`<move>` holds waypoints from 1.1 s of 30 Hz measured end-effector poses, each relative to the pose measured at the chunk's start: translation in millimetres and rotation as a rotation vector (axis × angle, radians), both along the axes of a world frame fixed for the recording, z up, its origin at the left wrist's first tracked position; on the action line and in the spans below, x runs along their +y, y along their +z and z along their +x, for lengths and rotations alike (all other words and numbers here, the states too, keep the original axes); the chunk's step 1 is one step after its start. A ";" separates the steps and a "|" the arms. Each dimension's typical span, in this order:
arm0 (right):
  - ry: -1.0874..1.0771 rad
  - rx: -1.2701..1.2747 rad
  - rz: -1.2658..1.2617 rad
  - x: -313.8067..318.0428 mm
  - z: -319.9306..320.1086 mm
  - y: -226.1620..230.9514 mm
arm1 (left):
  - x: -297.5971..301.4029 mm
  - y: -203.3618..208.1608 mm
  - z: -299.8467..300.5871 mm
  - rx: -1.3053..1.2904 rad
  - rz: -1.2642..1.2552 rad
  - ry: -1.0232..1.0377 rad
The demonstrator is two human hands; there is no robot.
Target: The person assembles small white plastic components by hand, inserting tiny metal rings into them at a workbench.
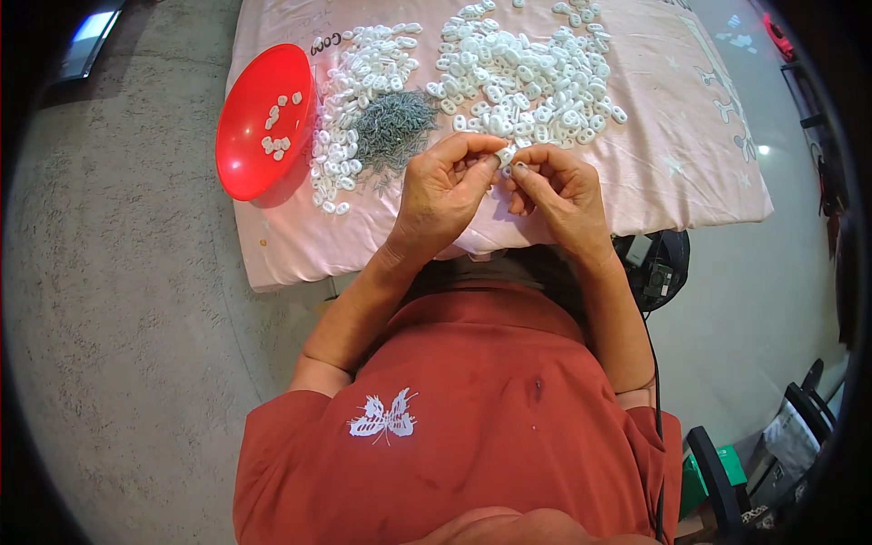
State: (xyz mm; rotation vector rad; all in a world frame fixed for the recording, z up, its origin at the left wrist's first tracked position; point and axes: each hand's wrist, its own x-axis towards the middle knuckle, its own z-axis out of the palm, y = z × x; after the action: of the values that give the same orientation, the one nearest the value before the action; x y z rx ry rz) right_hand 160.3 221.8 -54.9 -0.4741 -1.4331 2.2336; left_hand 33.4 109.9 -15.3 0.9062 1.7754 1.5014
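My left hand (pixel 447 193) pinches a small white plastic piece (pixel 505 156) between thumb and forefinger, just above the near part of the table. Close against it, my right hand (pixel 565 195) is closed too, thumb and forefinger pressed together at the piece's right side; what they grip is too small to make out. Beyond my hands spreads a big heap of white oval pieces with holes (pixel 527 77). A dark grey pile of thin metal pins or screws (pixel 397 123) lies to the left of my fingers, bordered by another heap of white pieces (pixel 371 59).
A red bowl (pixel 238 136) with several white pieces in it stands at the table's left edge. Pink cloth (pixel 663 154) covers the table. Under its near right edge is a dark bag-like thing (pixel 663 272) with devices. A cable (pixel 658 409) runs down beside my right arm.
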 end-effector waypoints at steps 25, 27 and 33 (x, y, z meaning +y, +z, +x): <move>-0.011 -0.011 0.054 -2.3 -0.8 -3.7 | -0.9 -1.9 -0.1 0.176 0.035 0.019; -0.011 -0.008 0.047 -1.6 -0.7 -2.2 | -1.4 -1.1 -0.2 0.178 0.020 0.004; -0.008 -0.005 0.022 -2.4 0.2 -3.3 | -2.9 0.3 0.0 0.126 0.002 -0.019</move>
State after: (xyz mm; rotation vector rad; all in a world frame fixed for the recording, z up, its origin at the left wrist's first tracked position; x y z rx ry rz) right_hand 160.5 219.4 -58.2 -0.4771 -1.4541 2.2096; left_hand 33.4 107.0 -15.0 1.0364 1.8485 1.4627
